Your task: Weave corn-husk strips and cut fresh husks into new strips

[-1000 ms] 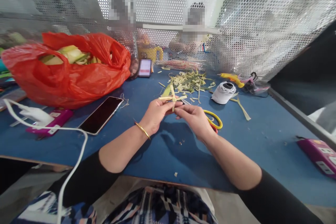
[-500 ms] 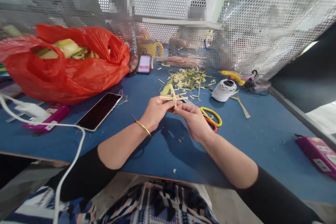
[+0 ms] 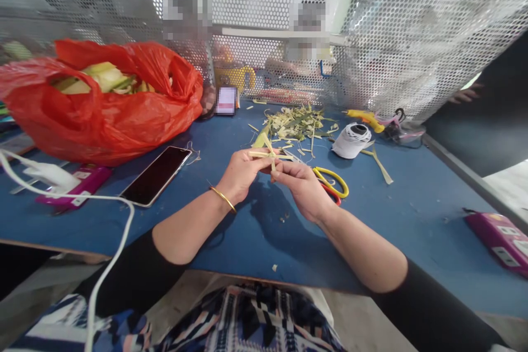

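Between my two hands is a cross of pale yellow-green leaf strips (image 3: 271, 153), its arms sticking out to several sides. My left hand (image 3: 242, 171) pinches it from the left, thumb near the crossing. From the right, my right hand (image 3: 300, 182) pinches the strip end that points towards me, and the fingertips of both hands nearly meet. Scissors with yellow and red handles (image 3: 336, 182) lie just right of my right hand, their blades partly hidden. Behind my hands is a heap of cut leaf scraps (image 3: 295, 122).
A red plastic bag (image 3: 136, 115) of husks stands at the left, with a phone (image 3: 159, 176) before it. A white thread spool (image 3: 351, 142) and yellow glue gun (image 3: 365, 118) lie right. Purple power strips (image 3: 501, 239) sit at both sides; a white cable (image 3: 124, 236) crosses the left edge.
The leaf cross has tilted slightly and moved a little left and down with my fingers, both hands keeping their pinch. Another person's hand has appeared at the far right.
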Motion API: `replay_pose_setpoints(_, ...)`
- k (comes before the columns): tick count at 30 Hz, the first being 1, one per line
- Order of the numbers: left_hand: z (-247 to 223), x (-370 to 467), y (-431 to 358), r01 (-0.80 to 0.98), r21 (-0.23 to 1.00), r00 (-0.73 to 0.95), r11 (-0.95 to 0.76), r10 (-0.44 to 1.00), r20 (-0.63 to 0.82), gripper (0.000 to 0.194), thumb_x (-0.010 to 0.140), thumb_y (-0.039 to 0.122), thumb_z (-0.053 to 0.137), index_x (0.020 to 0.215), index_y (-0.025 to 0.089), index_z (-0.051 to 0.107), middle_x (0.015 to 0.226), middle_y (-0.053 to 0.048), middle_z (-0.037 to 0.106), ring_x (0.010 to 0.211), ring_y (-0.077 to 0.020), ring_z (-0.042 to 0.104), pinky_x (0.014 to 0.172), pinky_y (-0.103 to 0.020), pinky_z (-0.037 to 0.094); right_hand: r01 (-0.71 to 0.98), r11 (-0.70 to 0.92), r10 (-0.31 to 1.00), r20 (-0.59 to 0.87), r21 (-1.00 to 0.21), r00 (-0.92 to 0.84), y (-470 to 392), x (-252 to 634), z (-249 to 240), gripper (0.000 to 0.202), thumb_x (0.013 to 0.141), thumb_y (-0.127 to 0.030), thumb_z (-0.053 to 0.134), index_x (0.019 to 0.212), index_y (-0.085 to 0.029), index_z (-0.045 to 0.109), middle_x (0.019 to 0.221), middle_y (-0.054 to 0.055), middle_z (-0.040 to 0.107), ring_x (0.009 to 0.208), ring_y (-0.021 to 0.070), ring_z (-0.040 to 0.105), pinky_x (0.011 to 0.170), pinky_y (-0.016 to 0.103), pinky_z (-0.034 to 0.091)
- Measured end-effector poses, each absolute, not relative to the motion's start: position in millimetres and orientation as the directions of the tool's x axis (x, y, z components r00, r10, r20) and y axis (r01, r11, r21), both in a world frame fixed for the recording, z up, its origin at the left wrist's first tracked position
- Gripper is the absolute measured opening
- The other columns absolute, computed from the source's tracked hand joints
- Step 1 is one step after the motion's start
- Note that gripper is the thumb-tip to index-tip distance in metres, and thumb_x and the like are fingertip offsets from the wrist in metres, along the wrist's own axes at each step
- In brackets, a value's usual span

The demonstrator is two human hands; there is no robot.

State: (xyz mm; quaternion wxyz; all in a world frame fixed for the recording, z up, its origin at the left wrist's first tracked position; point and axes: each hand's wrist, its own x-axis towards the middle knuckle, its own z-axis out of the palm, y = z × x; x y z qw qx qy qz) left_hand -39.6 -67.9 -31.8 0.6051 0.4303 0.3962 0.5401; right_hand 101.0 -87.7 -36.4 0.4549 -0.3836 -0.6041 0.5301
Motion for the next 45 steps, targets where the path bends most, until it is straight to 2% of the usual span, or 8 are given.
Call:
replay_pose_setpoints(5,-22,-47,-67,-0.369,0.913,0.161,0.177,0.979,-0.125,0.019,0.068,0.016,0.078,0.087,0.015,0.079,0.073,-0.004,0.075,0.068,-0.0138,0.066,0.071,-0.026,0.052,0.311,0.282,0.959,0.273,-0.907,-0.073,-84,110,-31,0.04,0.087,-0.047,0.06,0.057,-0.022,0.057,0.06,0.0,0.058,0.065,0.0168,0.052,0.072,0.032,0.042)
replay_pose_setpoints(8,-16,-50,-69,-0.449,0.849,0.231,0.277,0.954,-0.189,0.02,0.073,0.011,0.072,0.092,0.017,0.077,0.071,-0.002,0.072,0.064,-0.0121,0.065,0.068,-0.025,0.052,0.382,0.354,0.907,0.413,-0.854,0.082,-77,118,-28,0.029,0.089,-0.044,0.057,0.07,-0.022,0.064,0.075,0.003,0.069,0.077,0.0193,0.06,0.08,0.033,0.046)
replay_pose_setpoints(11,-12,-51,-71,-0.497,0.767,0.357,0.406,0.901,-0.247,0.022,0.076,0.008,0.068,0.094,0.017,0.075,0.065,0.0,0.067,0.055,-0.009,0.059,0.063,-0.023,0.051,0.308,0.424,0.905,0.412,-0.852,-0.105,-70,122,-28,0.019,0.084,-0.04,0.063,0.088,-0.023,0.071,0.098,0.005,0.075,0.099,0.0222,0.064,0.092,0.034,0.046)
replay_pose_setpoints(16,-11,-51,-73,-0.482,0.738,0.412,0.472,0.866,-0.284,0.007,0.081,0.016,0.066,0.084,0.015,0.071,0.061,0.0,0.064,0.052,-0.0102,0.058,0.054,-0.023,0.048,0.282,0.407,0.902,0.333,-0.869,-0.275,-69,120,-32,0.022,0.087,-0.038,0.06,0.077,-0.023,0.072,0.081,0.003,0.073,0.084,0.0212,0.066,0.083,0.035,0.048)
replay_pose_setpoints(26,-13,-44,-76,-0.329,0.856,0.304,0.399,0.903,-0.304,0.005,0.082,0.019,0.074,0.081,0.014,0.073,0.064,-0.003,0.072,0.048,-0.0086,0.06,0.048,-0.019,0.042,0.695,0.638,0.713,0.598,-0.333,-0.367,-76,123,-35,0.029,0.093,-0.02,0.046,0.073,-0.024,0.068,0.067,0.001,0.061,0.072,0.0182,0.057,0.109,0.042,0.034)
replay_pose_setpoints(32,-13,-45,-75,-0.335,0.866,0.28,0.371,0.917,-0.285,0.011,0.085,0.021,0.073,0.078,0.013,0.072,0.065,-0.006,0.073,0.05,-0.0111,0.064,0.048,-0.019,0.046,0.677,0.608,0.758,0.555,-0.415,-0.341,-69,123,-42,0.028,0.09,-0.017,0.048,0.078,-0.023,0.072,0.07,0.003,0.065,0.076,0.0187,0.062,0.106,0.041,0.038)
replay_pose_setpoints(38,-12,-48,-71,-0.319,0.893,0.207,0.316,0.943,-0.259,0.029,0.093,0.036,0.061,0.089,0.011,0.074,0.074,-0.012,0.076,0.056,-0.0177,0.07,0.05,-0.024,0.05,0.563,0.536,0.838,0.475,-0.629,-0.268,-65,127,-37,0.029,0.08,-0.019,0.058,0.103,-0.022,0.074,0.107,0.009,0.074,0.102,0.0262,0.065,0.094,0.04,0.046)
replay_pose_setpoints(45,-14,-43,-72,-0.178,0.955,0.098,0.236,0.97,-0.222,0.017,0.076,0.027,0.079,0.086,0.013,0.077,0.067,-0.005,0.073,0.052,-0.0129,0.066,0.046,-0.02,0.042,0.567,0.381,0.924,0.317,-0.73,-0.212,-77,119,-26,0.027,0.087,-0.042,0.06,0.07,-0.022,0.066,0.071,0.001,0.07,0.068,0.0167,0.056,0.075,0.032,0.042)
